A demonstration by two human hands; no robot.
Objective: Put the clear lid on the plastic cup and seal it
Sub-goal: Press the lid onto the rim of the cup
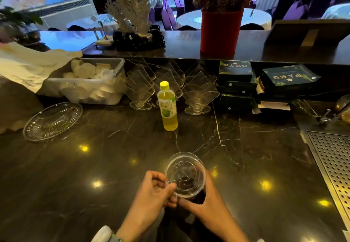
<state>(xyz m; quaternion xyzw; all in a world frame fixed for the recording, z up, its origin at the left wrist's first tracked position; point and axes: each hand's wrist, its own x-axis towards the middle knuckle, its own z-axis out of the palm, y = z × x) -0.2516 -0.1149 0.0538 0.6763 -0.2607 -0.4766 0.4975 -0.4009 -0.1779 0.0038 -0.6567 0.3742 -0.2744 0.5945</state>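
Note:
A clear plastic cup stands on the dark marble counter, near the front edge. A clear round lid lies on top of its rim; whether it is pressed fully down I cannot tell. My left hand pinches the lid's near-left edge with thumb and forefinger. My right hand wraps around the cup's right side, thumb at the rim in front. Most of the cup's wall is hidden behind the lid and my fingers.
A yellow-capped bottle of green drink stands behind the cup. A glass plate lies far left, a tub of white dishes behind it. Clear holders and dark boxes line the back. A perforated metal drain tray lies at right.

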